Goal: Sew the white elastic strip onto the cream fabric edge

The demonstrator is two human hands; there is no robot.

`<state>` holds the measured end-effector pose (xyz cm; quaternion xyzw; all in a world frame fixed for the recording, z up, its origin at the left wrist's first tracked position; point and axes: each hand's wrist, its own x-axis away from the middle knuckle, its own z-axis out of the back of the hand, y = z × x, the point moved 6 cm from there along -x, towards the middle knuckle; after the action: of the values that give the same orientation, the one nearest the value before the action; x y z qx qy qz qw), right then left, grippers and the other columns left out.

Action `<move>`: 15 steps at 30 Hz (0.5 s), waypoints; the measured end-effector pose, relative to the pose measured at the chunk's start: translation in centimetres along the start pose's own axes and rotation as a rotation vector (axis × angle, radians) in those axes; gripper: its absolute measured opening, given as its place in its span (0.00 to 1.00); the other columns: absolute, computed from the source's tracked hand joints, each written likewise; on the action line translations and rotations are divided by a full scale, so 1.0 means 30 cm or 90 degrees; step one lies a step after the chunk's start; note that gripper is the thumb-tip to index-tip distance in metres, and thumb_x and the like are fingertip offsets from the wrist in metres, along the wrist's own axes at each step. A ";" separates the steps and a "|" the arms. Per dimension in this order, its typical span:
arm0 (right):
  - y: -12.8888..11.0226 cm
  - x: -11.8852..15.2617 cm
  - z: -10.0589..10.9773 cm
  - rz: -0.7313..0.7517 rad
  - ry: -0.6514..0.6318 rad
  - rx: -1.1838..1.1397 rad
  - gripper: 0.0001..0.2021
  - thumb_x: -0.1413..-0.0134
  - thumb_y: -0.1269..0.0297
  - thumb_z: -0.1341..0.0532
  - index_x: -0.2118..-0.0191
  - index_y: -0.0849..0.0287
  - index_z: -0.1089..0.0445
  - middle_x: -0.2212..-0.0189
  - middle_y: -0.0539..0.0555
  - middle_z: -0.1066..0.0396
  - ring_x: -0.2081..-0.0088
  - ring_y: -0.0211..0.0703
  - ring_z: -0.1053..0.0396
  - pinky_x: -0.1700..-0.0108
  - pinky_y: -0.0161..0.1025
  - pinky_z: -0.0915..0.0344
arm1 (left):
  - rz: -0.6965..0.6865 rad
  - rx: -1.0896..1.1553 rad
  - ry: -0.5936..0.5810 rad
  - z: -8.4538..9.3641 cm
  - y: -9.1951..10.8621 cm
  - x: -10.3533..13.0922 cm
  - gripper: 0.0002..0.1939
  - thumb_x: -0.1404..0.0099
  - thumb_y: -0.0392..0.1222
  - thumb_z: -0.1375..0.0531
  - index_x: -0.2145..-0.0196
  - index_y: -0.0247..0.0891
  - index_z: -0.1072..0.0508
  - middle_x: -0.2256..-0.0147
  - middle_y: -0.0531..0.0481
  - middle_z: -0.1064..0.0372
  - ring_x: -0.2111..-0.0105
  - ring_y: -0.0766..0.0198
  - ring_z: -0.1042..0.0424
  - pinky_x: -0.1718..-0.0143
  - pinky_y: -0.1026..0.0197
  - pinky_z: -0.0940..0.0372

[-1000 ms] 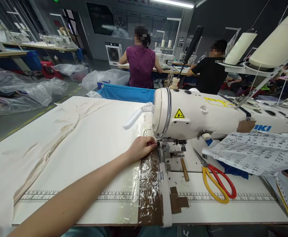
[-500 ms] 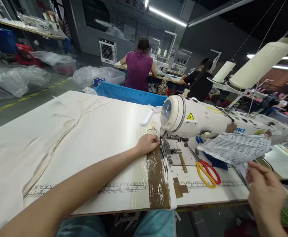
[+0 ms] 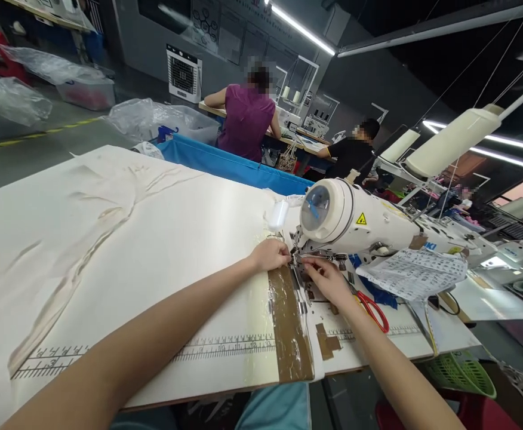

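Observation:
My left hand [image 3: 270, 255] is closed in a pinch at the needle area of a white sewing machine [image 3: 360, 209], resting over brown tape [image 3: 291, 334] on the table. What lies between its fingertips is too small to make out. From the other side my right hand [image 3: 328, 282] reaches in, thumb and forefinger drawn together just right of the left fingertips. Anything in that pinch cannot be made out. Scissors with a red handle [image 3: 375, 310] lie partly behind my right forearm. Printed paper [image 3: 416, 273] hangs off the machine's front. Cream cloth [image 3: 77, 263] is spread across the table's left side.
A printed ruler scale [image 3: 221, 347] runs along the table's front edge. Behind the table is a blue cloth bin [image 3: 230, 167]. Two thread cones [image 3: 454, 143] stand over the machine. A person in purple [image 3: 248, 122] and another in black [image 3: 355, 149] sit farther back. Below right is a green basket [image 3: 465, 376].
My right hand has moved left from beside the printed paper to the needle area. My left hand keeps its pinch there. The whole view has shifted and tilted somewhat.

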<state>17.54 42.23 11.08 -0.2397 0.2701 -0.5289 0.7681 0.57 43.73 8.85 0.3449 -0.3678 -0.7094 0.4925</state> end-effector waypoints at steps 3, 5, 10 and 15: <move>0.003 -0.044 -0.050 -0.004 -0.016 -0.028 0.13 0.48 0.57 0.42 0.63 0.55 0.22 0.60 0.54 0.21 0.54 0.52 0.26 0.48 0.47 0.33 | 0.003 -0.001 -0.008 0.003 0.001 -0.004 0.07 0.43 0.37 0.42 0.74 0.37 0.25 0.79 0.53 0.30 0.75 0.61 0.29 0.69 0.63 0.36; 0.013 -0.058 -0.069 -0.013 -0.016 -0.043 0.13 0.48 0.56 0.42 0.64 0.55 0.22 0.61 0.55 0.21 0.55 0.53 0.25 0.50 0.48 0.32 | 0.005 0.001 -0.010 0.003 -0.002 -0.007 0.07 0.42 0.37 0.42 0.74 0.37 0.24 0.78 0.53 0.29 0.74 0.61 0.29 0.69 0.62 0.36; 0.047 -0.065 -0.086 -0.026 -0.006 -0.067 0.14 0.49 0.54 0.41 0.65 0.56 0.22 0.64 0.55 0.20 0.59 0.54 0.24 0.54 0.49 0.30 | 0.007 0.012 -0.017 -0.002 -0.015 -0.015 0.07 0.42 0.38 0.42 0.73 0.36 0.24 0.77 0.52 0.28 0.73 0.61 0.29 0.69 0.62 0.36; 0.051 -0.061 -0.086 -0.012 0.004 -0.072 0.15 0.49 0.53 0.41 0.64 0.56 0.22 0.64 0.55 0.20 0.60 0.54 0.24 0.55 0.48 0.29 | 0.005 0.016 -0.024 -0.005 -0.021 -0.022 0.08 0.42 0.39 0.42 0.73 0.36 0.23 0.76 0.52 0.28 0.73 0.62 0.30 0.68 0.63 0.36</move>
<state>16.32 44.24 8.45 -0.2839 0.2996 -0.5206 0.7473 0.60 44.48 8.31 0.3358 -0.3874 -0.7091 0.4841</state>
